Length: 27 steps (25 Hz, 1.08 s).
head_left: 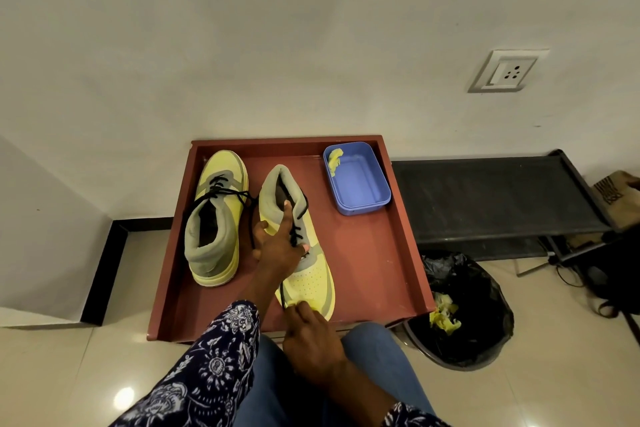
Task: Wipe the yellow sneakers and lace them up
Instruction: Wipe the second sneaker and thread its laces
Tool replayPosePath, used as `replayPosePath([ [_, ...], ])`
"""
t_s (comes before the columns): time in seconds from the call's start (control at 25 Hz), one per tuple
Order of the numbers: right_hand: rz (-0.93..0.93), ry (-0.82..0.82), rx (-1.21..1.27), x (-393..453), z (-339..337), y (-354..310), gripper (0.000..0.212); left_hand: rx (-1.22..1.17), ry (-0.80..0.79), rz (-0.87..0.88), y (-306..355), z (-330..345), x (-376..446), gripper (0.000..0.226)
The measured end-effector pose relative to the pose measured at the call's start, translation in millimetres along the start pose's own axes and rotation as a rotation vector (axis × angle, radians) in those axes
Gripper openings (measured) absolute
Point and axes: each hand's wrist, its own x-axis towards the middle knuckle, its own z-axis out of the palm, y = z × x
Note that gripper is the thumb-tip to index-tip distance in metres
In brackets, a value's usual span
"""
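Yellow cloth, a small wad of it, is pinched in the right hand [311, 333] and pressed against the toe of the near sneaker [304, 253], which lies toe-first toward the front edge of the red tray [398, 253]. The left hand [277, 243] steadies that shoe at the collar, its fingers [286, 215] spread straight rather than curled. To wipe well, she should keep the shoe pinned, work the toe in short strokes and steer clear of the loose black lace [283, 295]. The other sneaker [216, 218] stands laced near the tray's back left corner, a blue tub [360, 184] at the back right.
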Motion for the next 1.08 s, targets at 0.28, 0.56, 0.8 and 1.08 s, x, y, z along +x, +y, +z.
replayPosePath([
  [0.28,-0.100,-0.042,-0.123,-2.0,-15.3,10.6,0.025,-0.014,0.009,-0.030,-2.2,6.7,5.5,0.086],
  [0.56,0.223,0.095,0.304,0.0,-11.5,37.1,0.015,-0.061,0.029,-0.026,-3.2,9.8,7.1,0.090],
  [0.8,0.621,0.245,0.655,18.2,-26.5,49.0,0.028,-0.140,0.020,-0.036,-6.8,9.6,7.7,0.098],
  [1.08,0.789,0.246,0.813,54.8,-38.0,64.5,0.027,-0.110,0.019,-0.013,-0.7,6.4,1.2,0.086],
])
